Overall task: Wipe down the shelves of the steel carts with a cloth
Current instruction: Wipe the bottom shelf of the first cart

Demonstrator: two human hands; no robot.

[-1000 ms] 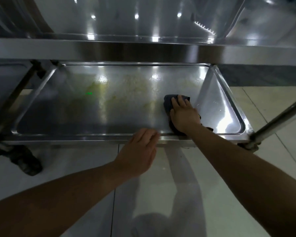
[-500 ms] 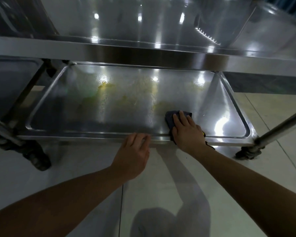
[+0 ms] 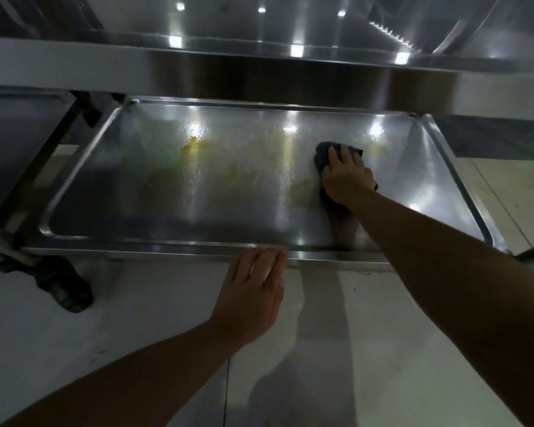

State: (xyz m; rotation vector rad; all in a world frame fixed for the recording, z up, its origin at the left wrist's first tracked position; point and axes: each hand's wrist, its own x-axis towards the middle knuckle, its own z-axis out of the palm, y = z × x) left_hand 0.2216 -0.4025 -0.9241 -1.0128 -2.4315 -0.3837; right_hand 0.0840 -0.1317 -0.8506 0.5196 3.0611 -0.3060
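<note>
A: Nearest, how many hands, and what does each do?

B: Two. The left hand point(image 3: 253, 291) lies nearest, fingers straight and together, their tips touching the near rim of the lower shelf point(image 3: 167, 246); it grips nothing. The right hand point(image 3: 346, 177) reaches farther in and presses flat on the one cloth point(image 3: 322, 154), fingers spread over it rather than curled round it.

A: Where is the cloth?

B: On the floor of the lower shelf, right of centre and toward the far side. It is dark, bunched under the palm, with its far-left edge showing past the fingertips.

A: How many shelves?

B: Two on this cart: the lower tray, smeared with yellowish streaks point(image 3: 198, 146) across its middle and left, and an upper shelf point(image 3: 259, 69) overhanging it at the far side. One black caster wheel point(image 3: 65, 291) shows at the near left on the tiled floor point(image 3: 383, 334), and part of a second cart's shelf point(image 3: 16, 134) lies at the far left.

A: What differs from half a second ago?

B: The right hand and cloth have gone from the near rim to deeper in the tray. The left hand's fingertips have stayed at the near rim.
</note>
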